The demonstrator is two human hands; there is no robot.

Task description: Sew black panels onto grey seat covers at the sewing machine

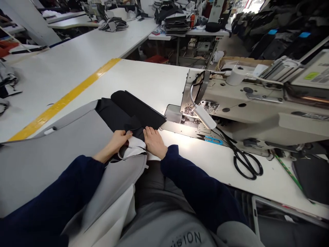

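Observation:
A large grey cover piece with black fabric panels point(146, 106) lies across the table and drapes over my lap. The grey fabric point(74, 127) spreads to the left. Along its near edge, my left hand point(119, 141) is closed, pinching a fold of the black fabric beside a white lining point(135, 146). Close by on the right, my right hand point(155, 141) presses its fingers together on the near edge of the same black fabric; its thumb is partly hidden. Just beyond the black panel stands the sewing machine point(246, 106), its lamp point(205, 116) lit over the needle area.
Blue thread snips point(210, 139) and large black scissors point(246, 161) lie in front of the machine. A green stick point(289, 171) rests farther right. Yellow tape point(69, 97) crosses the white table point(159, 77). Stacked dark pieces point(177, 25) sit on another table behind.

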